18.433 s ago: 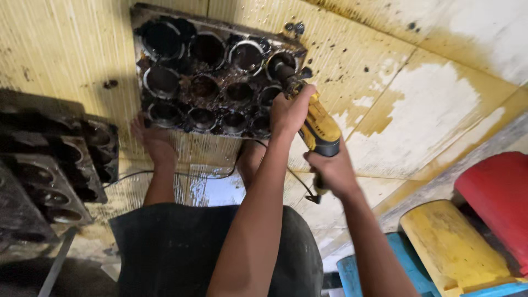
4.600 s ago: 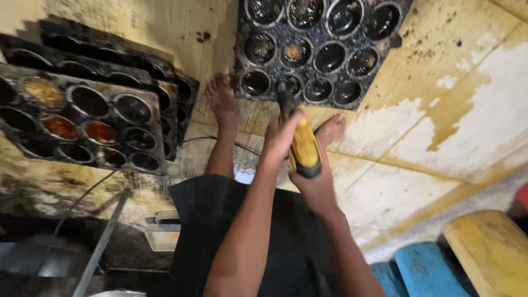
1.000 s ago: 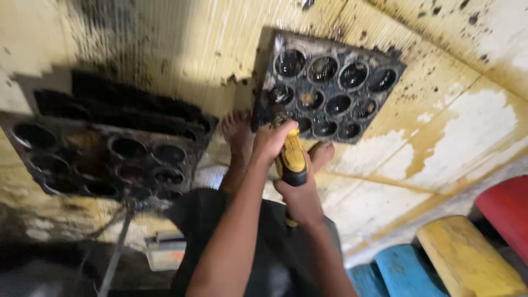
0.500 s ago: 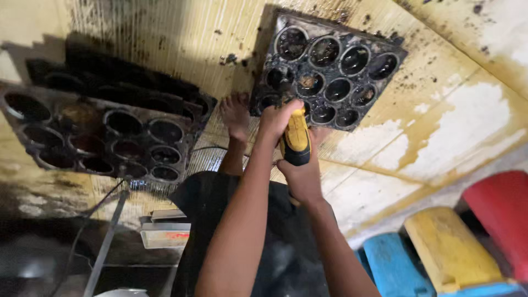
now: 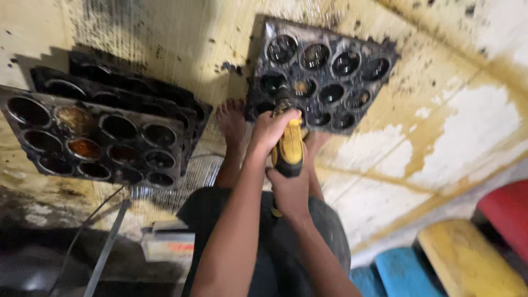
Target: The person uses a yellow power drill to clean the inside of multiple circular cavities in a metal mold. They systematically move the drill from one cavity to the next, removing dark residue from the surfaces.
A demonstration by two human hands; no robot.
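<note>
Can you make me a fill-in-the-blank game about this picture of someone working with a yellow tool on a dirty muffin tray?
1. Both hands, the left hand and the right hand, grip a power tool whose body is ____ in colour.
2. The tool's tip is pressed into a cup of the dark ____ tray.
3. The person's feet are ____, with no shoes.
4. More trays sit in a ____ at the left of the picture.

Answers: yellow; muffin; bare; stack
</note>
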